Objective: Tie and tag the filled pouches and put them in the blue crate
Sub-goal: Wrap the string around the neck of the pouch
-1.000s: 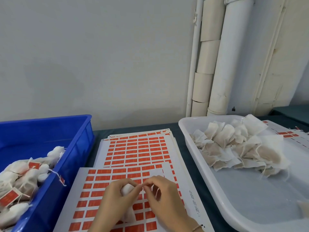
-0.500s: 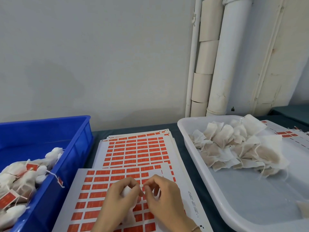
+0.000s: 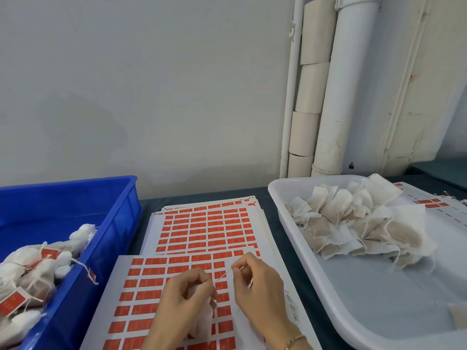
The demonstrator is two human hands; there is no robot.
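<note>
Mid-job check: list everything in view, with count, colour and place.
blue crate: one, blue, left.
tagged pouches: heap, count unclear, white with red tags, in the crate.
label sheets: stack, white with red labels, centre, reaching under the hands.
white tray: one, white, right.
untied pouches: pile, off-white, far end of the tray.
spare sheets: a few, white and red, behind the tray.
pipes: several, white, on the wall.
held pouch: one, white, in the left hand.
string: one, pale, stretched between the hands.
left hand: grips the held pouch.
right hand: pinches the string.
</note>
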